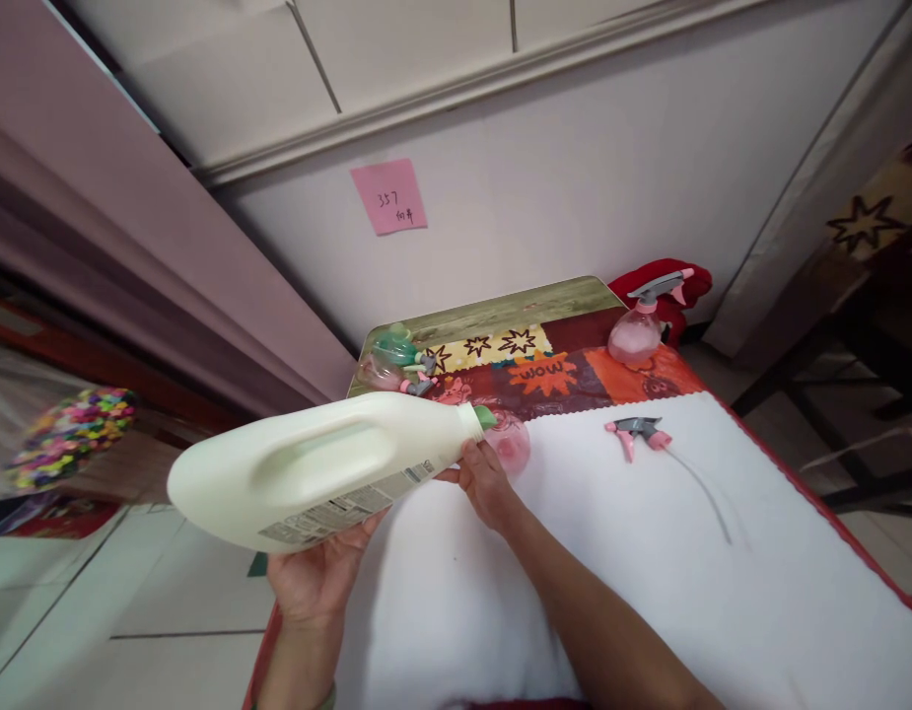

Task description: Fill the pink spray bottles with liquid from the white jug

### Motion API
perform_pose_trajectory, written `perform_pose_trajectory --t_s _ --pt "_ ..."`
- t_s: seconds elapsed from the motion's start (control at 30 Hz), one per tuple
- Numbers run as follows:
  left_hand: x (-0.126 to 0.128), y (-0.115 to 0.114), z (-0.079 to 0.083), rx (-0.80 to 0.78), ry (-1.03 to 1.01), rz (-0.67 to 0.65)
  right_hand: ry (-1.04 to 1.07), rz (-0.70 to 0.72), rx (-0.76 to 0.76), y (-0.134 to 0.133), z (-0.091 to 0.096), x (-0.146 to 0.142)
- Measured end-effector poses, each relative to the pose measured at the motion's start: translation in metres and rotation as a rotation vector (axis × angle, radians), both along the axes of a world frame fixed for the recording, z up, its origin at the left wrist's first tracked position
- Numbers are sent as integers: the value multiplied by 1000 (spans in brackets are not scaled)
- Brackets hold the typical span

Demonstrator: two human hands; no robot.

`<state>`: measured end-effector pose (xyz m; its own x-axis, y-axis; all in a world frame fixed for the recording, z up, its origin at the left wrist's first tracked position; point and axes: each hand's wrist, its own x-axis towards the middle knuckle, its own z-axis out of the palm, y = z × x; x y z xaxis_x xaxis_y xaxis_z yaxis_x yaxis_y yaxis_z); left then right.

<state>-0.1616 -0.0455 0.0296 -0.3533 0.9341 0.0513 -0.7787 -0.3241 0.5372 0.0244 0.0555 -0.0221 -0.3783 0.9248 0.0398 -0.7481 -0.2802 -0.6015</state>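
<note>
A large cream detergent bottle [329, 449] lies tilted nearly sideways in both hands, its green spout [486, 417] pointing right. Under its body, my left hand [326, 567] supports the labelled side. My right hand [485, 478] grips it at the neck. Just beyond the spout sits a round pink spray bottle body [511, 446] without its sprayer, partly hidden by the spout and hand. I cannot tell whether liquid is flowing. A grey and pink trigger sprayer head [639, 432] with a long thin tube lies on the white cloth [574, 562] to the right.
At the table's far left lie a green spray bottle [394, 347] and a clear pinkish one [382, 372]. An assembled pink spray bottle [635, 333] stands at the far right by a red object [663, 281]. A pink note [389, 197] is on the wall behind.
</note>
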Motion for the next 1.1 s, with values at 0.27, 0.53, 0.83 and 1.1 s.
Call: perform_pose_trajectory --t_s 0.27,0.53,0.83,1.1 --pt "2 -1 -1 6 -32 -5 -4 2 -14 0 1 0" --pt "2 -1 1 -16 -22 8 -16 -2 -33 -1 3 1" --pt "0 -1 1 -31 -18 7 -28 -7 -27 -1 3 2" --pt "0 -1 2 -29 -12 22 -7 -7 -18 -1 5 2"
